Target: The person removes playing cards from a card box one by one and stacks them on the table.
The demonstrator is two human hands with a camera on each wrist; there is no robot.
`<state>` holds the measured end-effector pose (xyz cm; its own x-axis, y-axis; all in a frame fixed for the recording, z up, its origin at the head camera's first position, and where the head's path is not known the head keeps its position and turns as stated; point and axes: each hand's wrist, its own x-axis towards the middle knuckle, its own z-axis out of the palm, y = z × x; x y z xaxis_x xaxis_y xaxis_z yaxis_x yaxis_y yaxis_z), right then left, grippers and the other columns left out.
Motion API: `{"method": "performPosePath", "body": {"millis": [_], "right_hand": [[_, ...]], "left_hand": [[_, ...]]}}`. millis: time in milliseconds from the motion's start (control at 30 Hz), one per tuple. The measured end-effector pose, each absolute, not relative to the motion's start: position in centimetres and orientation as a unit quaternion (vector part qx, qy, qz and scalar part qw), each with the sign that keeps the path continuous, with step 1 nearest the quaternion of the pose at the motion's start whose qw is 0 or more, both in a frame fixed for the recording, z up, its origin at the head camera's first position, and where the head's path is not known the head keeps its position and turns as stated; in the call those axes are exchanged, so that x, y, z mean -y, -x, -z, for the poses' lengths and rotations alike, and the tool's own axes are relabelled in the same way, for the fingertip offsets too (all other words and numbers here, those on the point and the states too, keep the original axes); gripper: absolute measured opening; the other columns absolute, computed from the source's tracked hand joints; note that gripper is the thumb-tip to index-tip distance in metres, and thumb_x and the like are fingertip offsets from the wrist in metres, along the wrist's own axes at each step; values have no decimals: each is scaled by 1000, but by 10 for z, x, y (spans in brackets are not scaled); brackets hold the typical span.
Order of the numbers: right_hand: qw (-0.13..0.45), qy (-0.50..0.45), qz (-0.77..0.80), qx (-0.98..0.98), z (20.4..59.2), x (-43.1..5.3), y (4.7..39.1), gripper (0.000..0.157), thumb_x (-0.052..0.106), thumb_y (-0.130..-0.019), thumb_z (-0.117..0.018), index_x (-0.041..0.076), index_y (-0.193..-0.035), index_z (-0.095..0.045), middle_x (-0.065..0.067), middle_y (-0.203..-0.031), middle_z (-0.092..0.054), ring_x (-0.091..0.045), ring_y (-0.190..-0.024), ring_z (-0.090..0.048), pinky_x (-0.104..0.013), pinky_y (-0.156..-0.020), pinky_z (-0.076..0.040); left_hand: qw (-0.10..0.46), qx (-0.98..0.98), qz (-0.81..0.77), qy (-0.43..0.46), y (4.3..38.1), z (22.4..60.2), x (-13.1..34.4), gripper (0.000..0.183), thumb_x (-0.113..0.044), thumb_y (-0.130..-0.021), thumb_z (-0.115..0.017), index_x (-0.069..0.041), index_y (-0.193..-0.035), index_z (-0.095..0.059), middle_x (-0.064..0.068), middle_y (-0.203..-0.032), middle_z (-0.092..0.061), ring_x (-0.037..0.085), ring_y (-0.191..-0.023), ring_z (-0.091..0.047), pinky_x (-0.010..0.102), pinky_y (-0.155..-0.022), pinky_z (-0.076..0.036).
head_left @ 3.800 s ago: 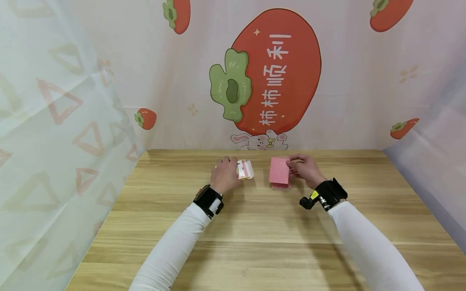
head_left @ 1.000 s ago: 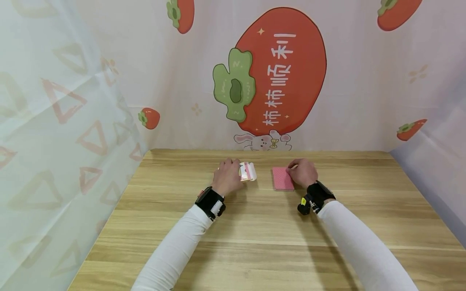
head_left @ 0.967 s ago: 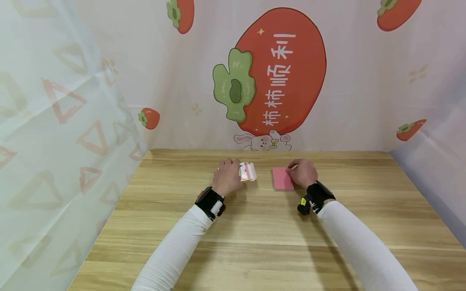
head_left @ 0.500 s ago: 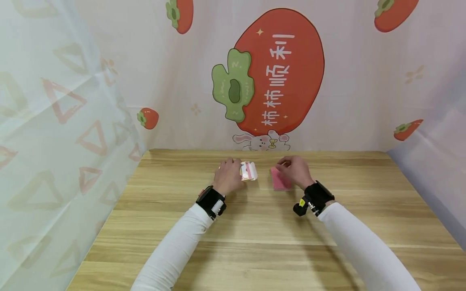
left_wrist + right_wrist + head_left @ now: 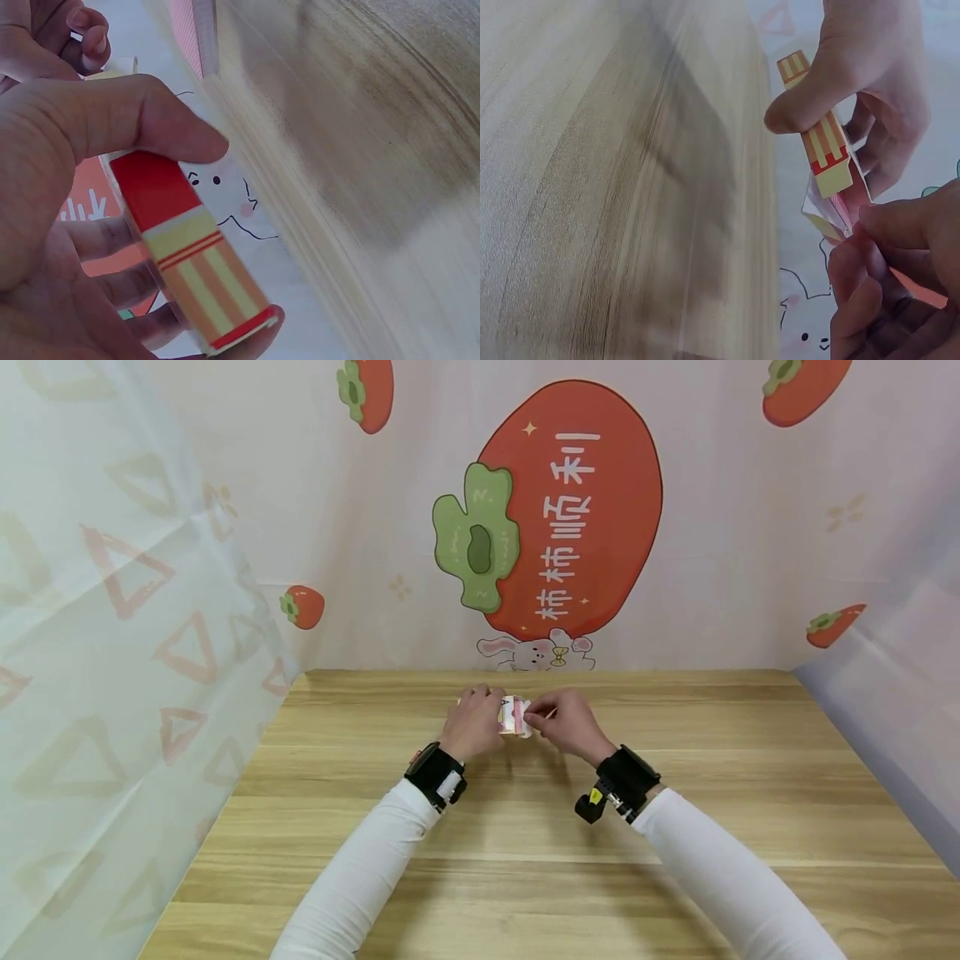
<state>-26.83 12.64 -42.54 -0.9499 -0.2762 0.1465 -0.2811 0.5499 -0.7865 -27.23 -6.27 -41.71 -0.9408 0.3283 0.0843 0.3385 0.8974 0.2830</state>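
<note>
My left hand (image 5: 474,722) grips a playing-card box (image 5: 510,716), thumb on one narrow side and fingers around the other. Red, cream and orange stripes run along that narrow side of the box (image 5: 214,281) in the left wrist view. The box's end facing right is open, its flaps (image 5: 825,226) bent outward in the right wrist view. Thumb and forefinger of my right hand (image 5: 567,722) pinch at a flap there. A pink-backed deck of cards (image 5: 193,37) shows at the top of the left wrist view; in the head view my right hand hides it.
The wooden table (image 5: 480,877) runs back to a cloth backdrop (image 5: 360,527) printed with persimmons and a rabbit. The table's far edge lies just behind both hands. Another pale cloth (image 5: 112,652) hangs along the left side.
My right hand has let go of the pink deck on the table and moved left to the box's open end. The left hand has kept its hold on the box.
</note>
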Motion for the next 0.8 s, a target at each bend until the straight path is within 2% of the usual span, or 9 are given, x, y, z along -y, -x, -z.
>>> {"method": "performPosePath", "body": {"millis": [133, 300, 633, 800], "right_hand": [[7, -161, -428, 889, 425, -124, 267, 11, 16, -93, -76, 5, -90, -78, -3, -79, -68, -19, -69, -57, -31, -57, -47], [0, -146, -422, 895, 427, -121, 267, 18, 23, -89, -80, 7, -82, -77, -2, -75, -67, -18, -64, -54, -30, -55, -43], [-24, -112, -430, 896, 431, -117, 268, 20, 19, -86, -82, 7, -73, -72, -1, -69, -65, -17, -61, -51, -29, -53, -39], [-52, -82, -454, 886, 433, -117, 270, 19, 19, -86, -82, 7, -75, -74, -2, -71, -65, -18, -64, -50, -29, -55, -38]], "left_hand": [[13, 974, 140, 179, 274, 417, 62, 61, -8, -75, -82, -7, -131, -59, 16, -128, -57, 37, -117, -52, 58, -84, -52], [14, 973, 130, 191, 274, 419, 62, 67, -14, -74, -85, -7, -135, -57, 16, -130, -57, 38, -118, -52, 60, -85, -52], [21, 969, 140, 203, 273, 419, 62, 65, -15, -73, -87, -8, -131, -59, 14, -122, -58, 33, -109, -53, 55, -80, -53], [16, 968, 146, 204, 273, 417, 62, 65, -14, -73, -88, -8, -131, -59, 14, -122, -58, 33, -109, -53, 54, -80, -53]]}}
